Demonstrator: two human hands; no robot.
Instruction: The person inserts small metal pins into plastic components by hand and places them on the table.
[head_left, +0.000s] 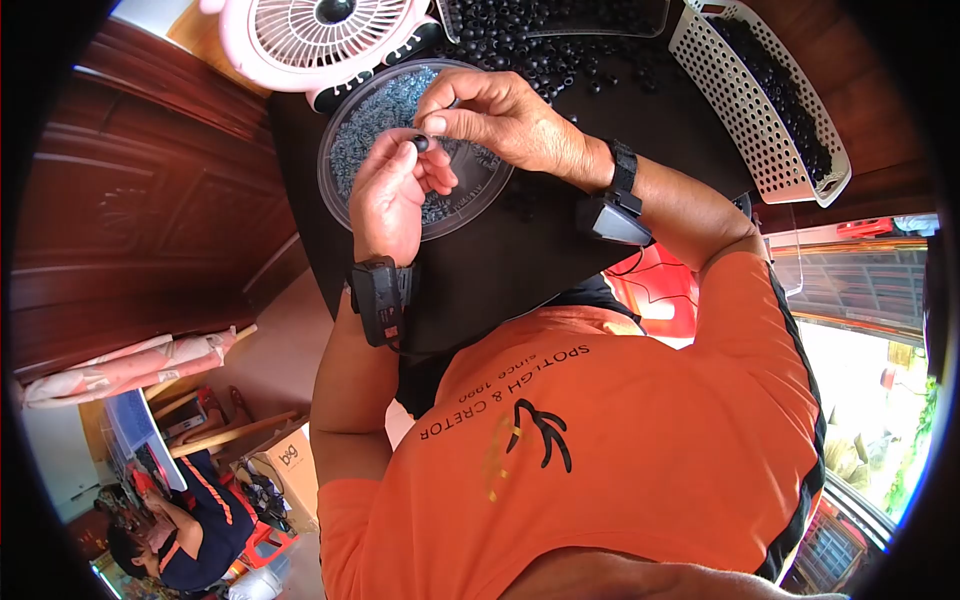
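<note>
With clock directions taken from the middle of the view, both hands are working at 11 o'clock, above a clear round tub on the dark bench. The left hand is turning its palm partly up and is pinching a small black bead between thumb and fingertips, its other fingers curling loosely. The right hand is reaching in from the right, its thumb and forefinger closing together just beside the bead; whether something tiny is sitting between them, I cannot tell.

The tub is holding small blue pieces, and the hands are covering part of them. At 11 o'clock, beyond the tub, a pink fan is standing close against its far rim, crowding that side. At 1 o'clock, loose black beads are spreading over the bench beside a clear tray that is holding more. At 2 o'clock, a white perforated basket of black pieces is bounding the right side.

Each wrist is wearing a black device, the left one trailing a cable. Near 3 o'clock, something red is showing past the bench edge, with dark cables lying over it. At 8 o'clock, another person is bending near a cardboard box, well apart from the tub. Dark wooden panels are filling 10 o'clock.
</note>
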